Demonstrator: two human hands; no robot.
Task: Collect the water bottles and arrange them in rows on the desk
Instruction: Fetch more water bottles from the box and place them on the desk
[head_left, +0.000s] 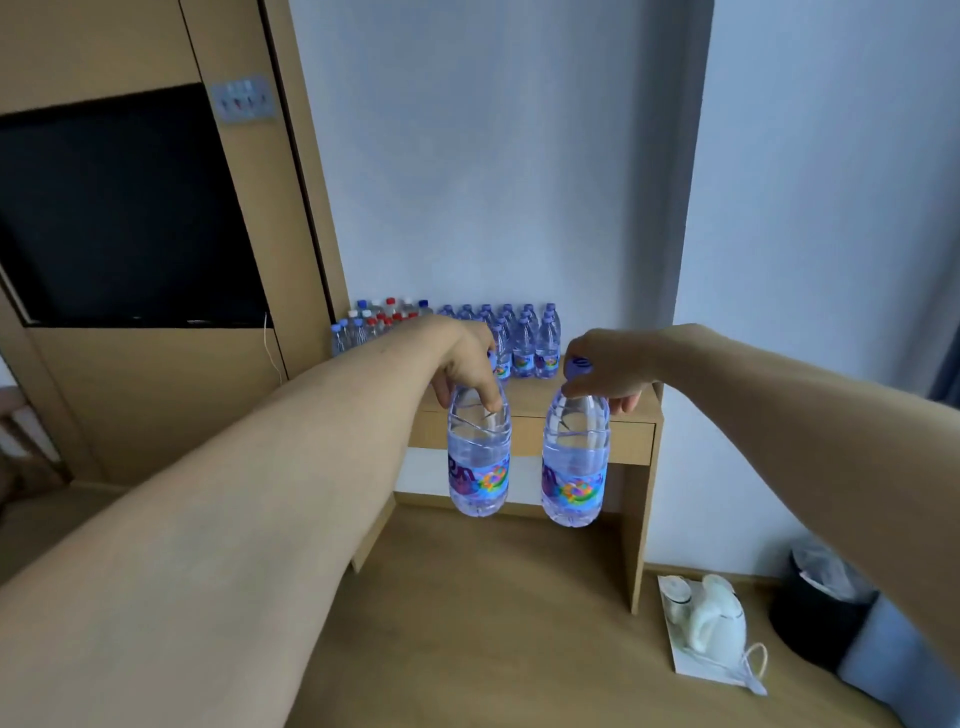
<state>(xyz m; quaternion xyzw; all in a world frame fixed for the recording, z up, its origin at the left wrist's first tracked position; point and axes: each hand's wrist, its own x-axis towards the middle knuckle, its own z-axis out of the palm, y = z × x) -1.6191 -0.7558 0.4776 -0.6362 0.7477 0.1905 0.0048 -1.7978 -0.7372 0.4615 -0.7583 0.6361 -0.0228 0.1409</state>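
My left hand (465, 361) grips a clear water bottle (479, 457) by its neck; the bottle hangs upright with a colourful label. My right hand (610, 371) holds a second, like bottle (574, 462) by its blue cap and neck. Both bottles hang in the air in front of the wooden desk (530, 402). On the desk against the wall stand rows of several blue-capped bottles (524, 338), and to their left a group of several smaller bottles with red, white and blue caps (376, 322).
A dark TV screen (119, 218) is set in the wooden wall panel at left. On the floor at right lie a white kettle (711, 618) on a white sheet and a black bin (815, 603). The floor is wood.
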